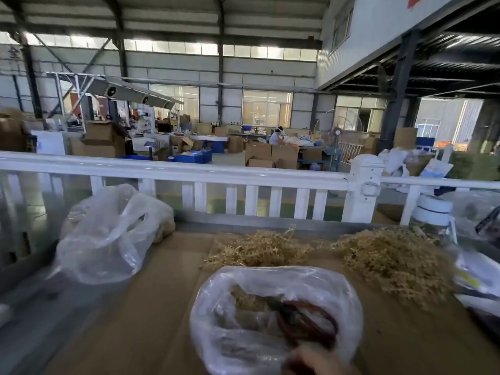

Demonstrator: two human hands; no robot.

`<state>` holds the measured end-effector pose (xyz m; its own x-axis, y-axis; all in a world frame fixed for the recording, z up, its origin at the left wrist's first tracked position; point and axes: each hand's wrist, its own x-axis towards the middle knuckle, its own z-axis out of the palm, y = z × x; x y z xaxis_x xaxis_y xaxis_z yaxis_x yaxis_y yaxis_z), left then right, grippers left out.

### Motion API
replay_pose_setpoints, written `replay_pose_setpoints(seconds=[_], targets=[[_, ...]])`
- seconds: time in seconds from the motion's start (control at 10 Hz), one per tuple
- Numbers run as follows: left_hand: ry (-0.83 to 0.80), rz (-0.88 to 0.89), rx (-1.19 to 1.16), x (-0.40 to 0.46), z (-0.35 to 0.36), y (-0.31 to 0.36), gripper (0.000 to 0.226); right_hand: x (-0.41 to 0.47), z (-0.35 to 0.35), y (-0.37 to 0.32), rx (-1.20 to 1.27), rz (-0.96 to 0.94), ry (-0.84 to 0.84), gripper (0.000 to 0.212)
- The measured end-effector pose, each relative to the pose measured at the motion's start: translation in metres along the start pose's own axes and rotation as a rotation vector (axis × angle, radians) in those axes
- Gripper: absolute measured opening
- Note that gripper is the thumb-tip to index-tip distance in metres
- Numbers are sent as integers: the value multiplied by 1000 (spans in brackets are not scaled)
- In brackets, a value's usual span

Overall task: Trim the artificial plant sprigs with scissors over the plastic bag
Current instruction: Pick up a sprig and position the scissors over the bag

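Hands: only one shows, a blurred hand point(319, 361) at the bottom edge, just right of centre. It lies at the near rim of the plastic bag point(273, 318); motion blur hides the fingers, so I cannot tell whether they are curled, straight, or holding anything, nor which hand it is. The other hand is out of view.

Plastic bag: clear, mouth open upward, sitting on the brown cardboard-covered surface point(151, 307) at front centre. Inside: tan trimmings and red-handled scissors point(305, 318), lying in the right half of the bag, handles toward the right.

Sprigs: two loose heaps of straw-coloured artificial sprigs on the surface behind the bag. Smaller heap point(257, 249) just beyond the bag's far rim; larger heap point(392, 258) to the right, apart from the bag.

Second clear bag point(108, 234), crumpled, at the far left of the surface, with tan material showing through at its right side.

White-lidded jar point(433, 212) at the far right edge, beside the larger heap.

White railing point(243, 177) runs across behind the surface; beyond it, a workshop floor with cardboard boxes point(270, 155).
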<state>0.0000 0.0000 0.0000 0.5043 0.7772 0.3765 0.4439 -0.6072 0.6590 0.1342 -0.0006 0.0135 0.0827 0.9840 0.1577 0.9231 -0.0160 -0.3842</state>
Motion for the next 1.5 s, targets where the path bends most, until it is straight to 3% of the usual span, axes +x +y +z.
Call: replay_pose_setpoints(seconds=[0.1,0.2,0.3,0.4,0.5,0.7,0.8,0.9,1.0,1.1,1.2,1.3,1.4,1.5], targets=[[-46,-61,-168,63,-70,32,22,40,-81,-26,-60,52,44,21],[162,-93,194,111,-76,17,17,71,-90,-16,-146,135,98,15],[61,-120,375,150,-78,-3,25,87,-92,-14,-273,186,-98,18],[14,-158,392,181,-83,-19,27,99,-95,-8,-317,152,-157,15],[-25,-206,340,199,-83,-27,28,97,-89,-10,-399,145,-206,20],[-56,-291,167,220,-87,-43,25,88,-93,-9,-368,178,-86,6],[-97,-287,50,224,-95,-49,21,82,-104,-7,-328,175,-67,27],[-109,-313,-129,222,-103,-54,15,74,-122,3,-147,199,-97,46],[-115,-340,-228,218,-103,-60,12,72,-135,15,148,221,-158,29],[-103,-332,-252,219,-99,-63,8,73,-147,21,444,193,-210,27],[-207,-296,-152,220,-91,-64,14,81,-155,16,622,104,-158,37],[-271,-239,117,225,-80,-68,45,100,-152,-2,651,42,-57,42],[-234,-195,383,226,-64,-66,56,130,-132,-14,647,37,-42,33],[-173,-159,452,224,-51,-65,71,159,-101,-19,705,96,39,32]])
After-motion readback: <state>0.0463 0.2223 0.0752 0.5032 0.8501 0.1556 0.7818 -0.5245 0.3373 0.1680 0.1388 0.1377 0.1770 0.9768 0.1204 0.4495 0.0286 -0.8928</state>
